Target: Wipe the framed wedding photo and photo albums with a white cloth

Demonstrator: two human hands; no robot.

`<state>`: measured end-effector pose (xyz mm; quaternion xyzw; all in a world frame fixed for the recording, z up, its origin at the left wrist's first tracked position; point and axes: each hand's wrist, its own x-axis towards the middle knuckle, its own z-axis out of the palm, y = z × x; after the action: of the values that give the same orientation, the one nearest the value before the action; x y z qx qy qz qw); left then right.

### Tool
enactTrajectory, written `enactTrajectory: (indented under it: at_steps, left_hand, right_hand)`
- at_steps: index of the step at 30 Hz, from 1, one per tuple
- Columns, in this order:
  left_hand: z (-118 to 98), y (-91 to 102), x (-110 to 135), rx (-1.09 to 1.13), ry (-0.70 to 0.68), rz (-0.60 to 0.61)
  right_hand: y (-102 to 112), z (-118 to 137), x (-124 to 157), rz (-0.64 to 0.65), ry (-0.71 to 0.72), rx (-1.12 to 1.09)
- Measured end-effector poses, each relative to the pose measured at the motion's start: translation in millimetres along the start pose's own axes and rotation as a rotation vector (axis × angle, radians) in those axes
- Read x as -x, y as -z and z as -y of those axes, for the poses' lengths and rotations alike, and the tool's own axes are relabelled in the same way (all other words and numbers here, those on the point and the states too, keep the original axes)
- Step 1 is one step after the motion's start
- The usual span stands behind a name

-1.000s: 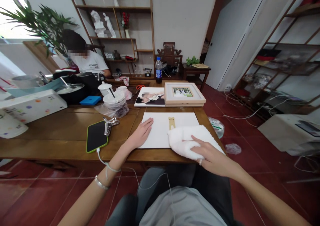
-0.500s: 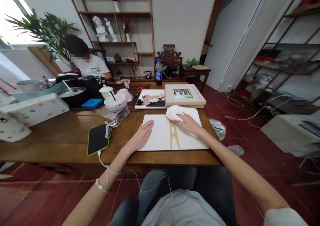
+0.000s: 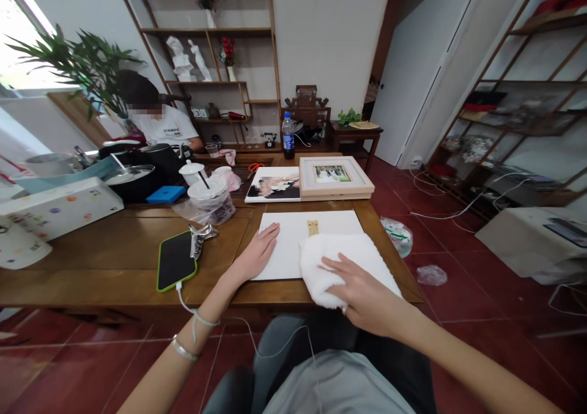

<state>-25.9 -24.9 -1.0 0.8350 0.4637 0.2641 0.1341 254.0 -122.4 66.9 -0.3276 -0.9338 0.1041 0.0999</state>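
Observation:
On the wooden table a white board (image 3: 287,252) lies flat in front of me. My left hand (image 3: 257,252) rests on its left edge with the fingers stretched out flat. My right hand (image 3: 360,285) grips and presses a fluffy white cloth (image 3: 362,249) over the board's near right part. The cloth hangs past the board's near edge. Only the top of a flat beige stand-like piece (image 3: 312,227) shows above the cloth; its lower part is covered.
Behind the board lie a photo print (image 3: 270,184) and a light wooden picture frame (image 3: 337,191). A phone (image 3: 177,261) on a cable, a lidded cup (image 3: 208,189) and a blue box (image 3: 166,194) stand left. A bottle (image 3: 288,137) is farther back. A person (image 3: 160,123) sits at the far left.
My right hand has drawn the cloth from the board's far edge toward me, covering the lower beige piece. My left hand has stayed at the left edge. The view has shifted slightly.

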Motion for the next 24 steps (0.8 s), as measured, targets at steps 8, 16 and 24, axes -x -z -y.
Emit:
enactTrajectory:
  at_steps: [8, 16, 24]
  left_hand:
    - [2.6, -1.1, -0.3, 0.012, 0.022, 0.011]
    - [5.5, -2.2, -0.8, 0.019, 0.027, 0.006]
    - [8.3, -4.2, -1.2, 0.019, -0.002, -0.011]
  right_hand:
    - [-1.8, -38.7, -26.4, -0.095, -0.068, -0.051]
    - [-4.7, -87.1, -99.1, -0.199, -0.111, 0.038]
    - [-12.1, -49.0, -82.2, -0.112, -0.077, 0.143]
